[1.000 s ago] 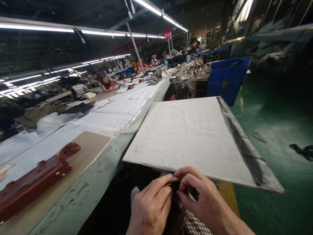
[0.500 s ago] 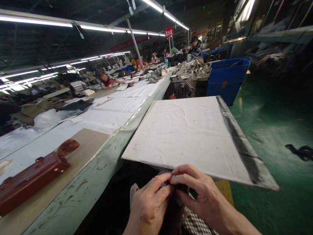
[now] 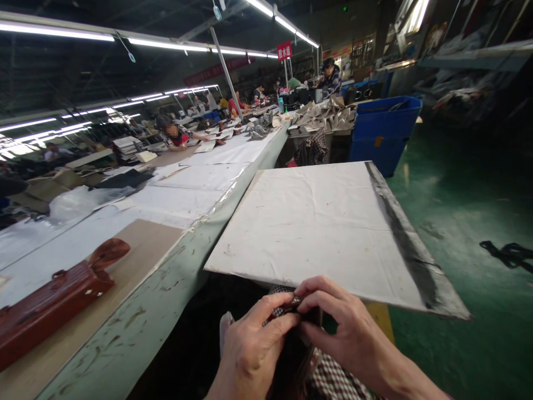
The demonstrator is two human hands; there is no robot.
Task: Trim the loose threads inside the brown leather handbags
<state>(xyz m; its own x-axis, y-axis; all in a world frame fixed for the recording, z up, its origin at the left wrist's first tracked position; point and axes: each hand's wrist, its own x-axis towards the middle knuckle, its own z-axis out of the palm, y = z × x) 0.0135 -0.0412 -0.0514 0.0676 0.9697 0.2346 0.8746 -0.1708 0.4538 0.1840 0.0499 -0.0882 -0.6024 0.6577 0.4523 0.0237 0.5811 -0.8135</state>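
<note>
Near the bottom middle, just below the edge of a white-covered board (image 3: 308, 228), my left hand (image 3: 258, 339) and my right hand (image 3: 345, 316) come together. Thumbs and fingertips of both hands pinch the top edge of a dark brown, leather-like piece (image 3: 306, 364). Much of that piece is in shadow and behind my fingers, so its full shape is hidden. Brown-and-white checked cloth (image 3: 337, 378) shows beneath and behind it. A clear plastic edge (image 3: 226, 330) stands beside my left hand.
On the long table (image 3: 158, 305) at left lies a reddish-brown leather bag (image 3: 54, 305) on grey-brown board. A blue bin (image 3: 381, 136) stands beyond the white board, near heaped beige pieces (image 3: 325, 114). Black cord (image 3: 506, 253) lies on the green floor. Co-workers sit along the tables farther off.
Both hands keep their pinch, with slight finger shifts; a bit more dark brown edge shows between the fingertips. The whole view has shifted slightly, the surroundings moving a little left.
</note>
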